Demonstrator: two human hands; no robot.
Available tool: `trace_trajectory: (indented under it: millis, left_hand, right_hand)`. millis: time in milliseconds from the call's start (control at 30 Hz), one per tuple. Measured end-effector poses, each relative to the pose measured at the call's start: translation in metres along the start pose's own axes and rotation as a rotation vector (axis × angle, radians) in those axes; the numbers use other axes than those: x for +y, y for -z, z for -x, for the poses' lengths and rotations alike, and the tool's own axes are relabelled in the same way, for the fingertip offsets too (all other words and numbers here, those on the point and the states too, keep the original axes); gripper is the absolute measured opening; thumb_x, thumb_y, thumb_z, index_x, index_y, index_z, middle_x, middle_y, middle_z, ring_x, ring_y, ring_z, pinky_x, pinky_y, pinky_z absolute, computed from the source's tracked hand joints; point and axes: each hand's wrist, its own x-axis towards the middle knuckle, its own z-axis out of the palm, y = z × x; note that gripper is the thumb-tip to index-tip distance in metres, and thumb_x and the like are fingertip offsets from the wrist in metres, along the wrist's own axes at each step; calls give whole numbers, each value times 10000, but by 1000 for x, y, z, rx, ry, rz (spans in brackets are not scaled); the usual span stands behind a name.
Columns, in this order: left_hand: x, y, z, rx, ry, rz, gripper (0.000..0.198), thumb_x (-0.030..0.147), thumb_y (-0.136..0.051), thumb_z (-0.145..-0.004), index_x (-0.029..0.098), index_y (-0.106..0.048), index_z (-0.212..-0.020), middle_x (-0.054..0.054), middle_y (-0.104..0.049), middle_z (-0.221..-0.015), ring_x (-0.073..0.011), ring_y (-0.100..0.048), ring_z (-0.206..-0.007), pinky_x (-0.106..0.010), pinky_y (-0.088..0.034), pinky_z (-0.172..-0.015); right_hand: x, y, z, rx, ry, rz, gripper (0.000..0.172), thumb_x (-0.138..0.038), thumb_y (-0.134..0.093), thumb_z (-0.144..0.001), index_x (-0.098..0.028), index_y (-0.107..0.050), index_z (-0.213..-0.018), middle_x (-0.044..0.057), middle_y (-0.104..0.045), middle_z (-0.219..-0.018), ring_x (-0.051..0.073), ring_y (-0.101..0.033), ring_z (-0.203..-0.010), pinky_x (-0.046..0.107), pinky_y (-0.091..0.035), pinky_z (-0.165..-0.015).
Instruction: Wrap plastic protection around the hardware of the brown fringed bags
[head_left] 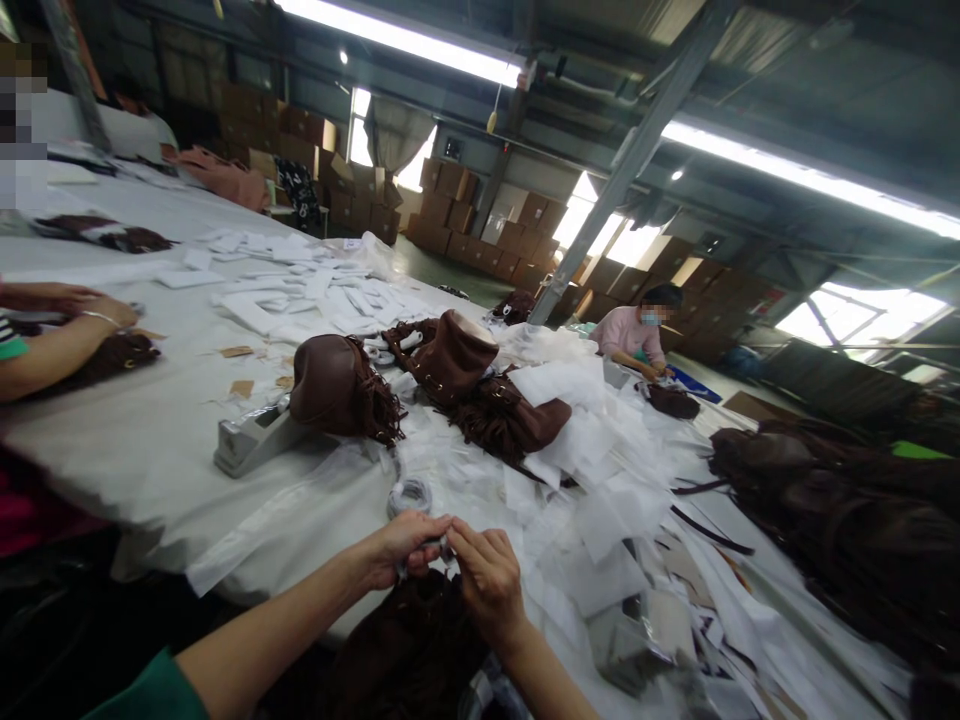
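Observation:
My left hand and my right hand meet at the table's near edge, fingers closed in a pinch. Between them is a small piece, greyish and dark, too hidden to name. Just below hangs a dark brown fringed bag, its lower part lost in shadow. Whether either hand also grips the bag's top, I cannot tell. Right beyond my left hand lies a roll of clear tape or wrap. Farther off rest a rounded brown fringed bag and another brown drawstring bag.
A grey tape dispenser stands left of the bags. White tissue sheets spread to the right, near a second dispenser. Dark brown bags pile at far right. Co-workers' hands work at left; a masked person sits across.

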Motion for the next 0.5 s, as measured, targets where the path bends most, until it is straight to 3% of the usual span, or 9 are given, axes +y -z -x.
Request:
trace_trajectory:
  millis: [233, 300, 367, 433, 500]
  left_hand:
    - [-8, 3, -7, 123, -169, 39, 495, 575, -704, -616, 168, -429, -677, 92, -444, -466, -1, -264, -316, -163, -163, -365]
    - [-9, 3, -7, 185, -222, 33, 483, 572, -690, -634, 168, -432, -689, 93, -443, -459, -5, -276, -313, -160, -158, -359]
    - [-9, 2, -6, 232, -263, -19, 466, 574, -665, -659, 166, -440, -688, 89, -444, -448, -9, -285, -306, -161, -148, -349]
    - [-9, -2, -5, 250, -307, -92, 443, 563, -642, -685, 161, -454, -683, 80, -453, -439, -15, -299, -301, -165, -150, -341]
    - [-10, -6, -4, 258, -352, -150, 422, 545, -632, -702, 156, -470, -688, 70, -471, -440, -21, -318, -302, -164, -162, -339]
  right_hand:
    - [-10, -6, -3, 32, -100, -65, 258, -171, -480, -896, -234, -671, -1057, 107, -673, -1113, 226, -635, -871, 405, -470, -780]
    - [-15, -5, -4, 114, -291, -174, 210, -273, -515, -892, -206, -683, -999, 116, -695, -1037, 235, -647, -895, 396, -480, -813]
    - [-18, -4, -7, 145, -605, -322, 294, -403, -512, -884, -170, -691, -880, 108, -716, -859, 225, -667, -773, 348, -511, -718]
    - [-17, -5, -9, 43, -883, -508, 439, -516, -487, -863, -142, -676, -732, 84, -684, -656, 192, -638, -579, 286, -490, -553]
    - [-15, -8, -11, -81, -1008, -696, 513, -578, -497, -827, -126, -652, -641, 58, -634, -540, 149, -572, -463, 239, -427, -460]
